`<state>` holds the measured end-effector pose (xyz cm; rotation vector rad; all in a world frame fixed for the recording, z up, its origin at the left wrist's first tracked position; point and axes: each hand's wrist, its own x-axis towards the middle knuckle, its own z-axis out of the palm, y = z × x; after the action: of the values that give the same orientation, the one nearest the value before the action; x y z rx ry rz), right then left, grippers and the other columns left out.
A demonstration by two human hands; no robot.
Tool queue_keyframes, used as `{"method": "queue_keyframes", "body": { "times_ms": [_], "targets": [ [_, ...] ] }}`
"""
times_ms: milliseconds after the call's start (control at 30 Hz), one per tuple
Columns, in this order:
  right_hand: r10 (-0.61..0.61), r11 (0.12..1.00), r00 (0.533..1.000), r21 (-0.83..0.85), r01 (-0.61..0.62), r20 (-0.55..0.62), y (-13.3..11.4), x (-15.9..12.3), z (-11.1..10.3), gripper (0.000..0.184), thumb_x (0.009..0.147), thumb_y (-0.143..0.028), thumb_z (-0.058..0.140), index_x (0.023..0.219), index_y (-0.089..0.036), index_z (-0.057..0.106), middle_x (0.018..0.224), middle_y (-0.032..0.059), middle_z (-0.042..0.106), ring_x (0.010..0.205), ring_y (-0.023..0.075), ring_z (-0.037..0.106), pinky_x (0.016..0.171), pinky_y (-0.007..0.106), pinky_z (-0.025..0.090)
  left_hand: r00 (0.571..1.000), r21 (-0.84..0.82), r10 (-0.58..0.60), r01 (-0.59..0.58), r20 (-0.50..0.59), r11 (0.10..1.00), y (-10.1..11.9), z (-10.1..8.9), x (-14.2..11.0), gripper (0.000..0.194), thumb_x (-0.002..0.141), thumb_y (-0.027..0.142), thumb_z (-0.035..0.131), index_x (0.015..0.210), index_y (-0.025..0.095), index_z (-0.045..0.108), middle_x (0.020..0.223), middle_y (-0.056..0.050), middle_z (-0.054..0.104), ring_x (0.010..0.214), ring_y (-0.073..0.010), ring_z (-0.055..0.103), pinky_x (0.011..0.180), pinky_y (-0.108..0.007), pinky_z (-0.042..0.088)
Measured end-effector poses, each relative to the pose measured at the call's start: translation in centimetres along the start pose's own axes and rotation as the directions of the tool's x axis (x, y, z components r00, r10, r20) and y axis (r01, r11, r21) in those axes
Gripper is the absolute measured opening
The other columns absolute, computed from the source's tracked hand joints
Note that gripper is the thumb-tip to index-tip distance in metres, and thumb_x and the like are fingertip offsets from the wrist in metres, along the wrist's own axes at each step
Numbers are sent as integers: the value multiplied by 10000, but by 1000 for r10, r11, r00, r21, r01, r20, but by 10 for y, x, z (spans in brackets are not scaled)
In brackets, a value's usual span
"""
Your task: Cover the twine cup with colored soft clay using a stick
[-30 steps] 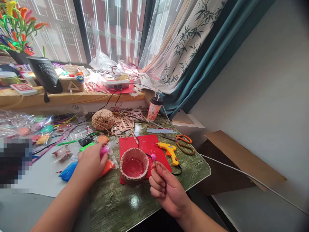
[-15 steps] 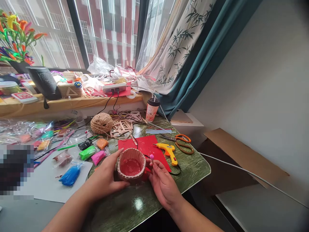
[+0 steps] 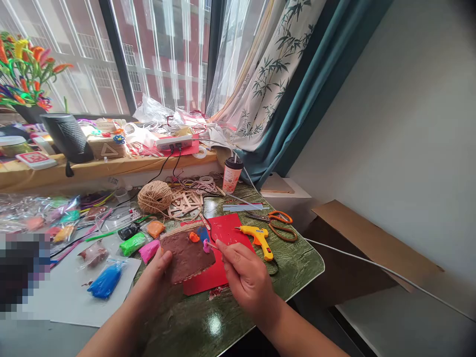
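My left hand (image 3: 154, 272) is closed on the left end of a brown clay-covered cup (image 3: 186, 258), which is tipped on its side so its outer wall faces me. On that wall sit an orange clay lump (image 3: 194, 237) and a blue patch (image 3: 203, 233). My right hand (image 3: 243, 272) pinches a thin stick (image 3: 213, 245) with pink clay (image 3: 207, 246) at its tip. The pink clay touches or almost touches the wall beside the blue patch; I cannot tell which. Beneath the cup lies a red sheet (image 3: 226, 233).
A yellow glue gun (image 3: 259, 239) and orange-handled scissors (image 3: 281, 227) lie to the right. Behind are a twine ball (image 3: 155, 197), wooden sticks (image 3: 186, 204) and a paper drink cup (image 3: 232, 176). Bagged clay, including a blue pack (image 3: 105, 281), spreads over the left side.
The clay cup has been turned from mouth-up onto its side, showing its decorated wall. My right hand has brought the pink-tipped stick leftward to that wall.
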<state>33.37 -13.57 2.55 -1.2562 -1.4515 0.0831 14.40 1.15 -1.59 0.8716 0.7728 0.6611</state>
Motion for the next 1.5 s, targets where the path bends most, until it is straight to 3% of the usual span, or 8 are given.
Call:
{"method": "queue_keyframes", "body": {
  "times_ms": [333,567,733,900,1133,1333,1433,1500],
  "targets": [
    [-130,943,958,-267,199,256,6,-5,2,681,1083,-94,465,1727,-285,352,922,93,716,782,232,696,702,330,603,999,-13,-43,42,-11,999,11,10,-6,880,758,560,866,1515,222,572,1314,-132,806,1197,-381,776,1060,-513,602],
    [-178,864,869,-350,363,462,4,16,-25,545,1107,-146,410,1641,-156,517,823,88,681,695,238,590,614,338,498,1000,29,-2,2,0,1000,23,10,-11,837,752,536,888,1464,198,606,1282,-126,822,1150,-365,793,973,-444,636],
    [-228,877,801,-241,416,553,11,38,-43,516,1102,-148,444,1572,-272,618,802,48,658,688,207,527,626,311,438,990,1,-133,133,33,991,22,10,-18,723,780,542,860,1391,197,688,1112,-119,868,1065,-391,824,966,-487,642],
    [-108,947,827,-197,254,551,-3,47,-49,545,1022,-103,509,1502,-286,692,744,28,615,626,190,469,567,301,374,992,-60,-113,116,51,991,19,9,-18,788,822,526,834,1508,199,623,1186,-131,859,1128,-405,808,1020,-504,622],
    [-205,939,851,-149,311,483,-15,52,-43,476,1054,-162,552,1459,-343,724,697,30,611,623,210,454,595,344,419,967,-172,-254,250,-3,953,10,7,-16,749,844,579,767,1435,129,671,1133,-164,863,1136,-435,801,1031,-557,619],
    [106,989,923,57,-137,371,-25,66,-59,262,984,-186,701,1157,-297,864,732,25,684,619,185,532,597,330,411,980,-158,-195,188,-32,969,13,7,-11,724,826,590,787,1404,170,670,1103,-128,860,1101,-395,810,972,-512,643],
    [455,824,828,198,-531,327,-24,65,-61,79,949,-310,807,935,-239,837,735,3,671,586,140,500,536,276,348,993,-70,-78,73,-83,995,15,7,-7,850,779,660,794,1460,185,612,1228,-140,828,1227,-411,755,1031,-517,613],
    [587,683,773,365,-633,242,-13,57,-52,271,917,-458,850,830,-217,760,662,-35,603,555,114,444,524,254,341,995,69,74,-69,-70,995,12,6,-6,969,729,677,827,1527,208,540,1410,-159,751,1378,-430,659,1129,-534,551]
  ]
}}
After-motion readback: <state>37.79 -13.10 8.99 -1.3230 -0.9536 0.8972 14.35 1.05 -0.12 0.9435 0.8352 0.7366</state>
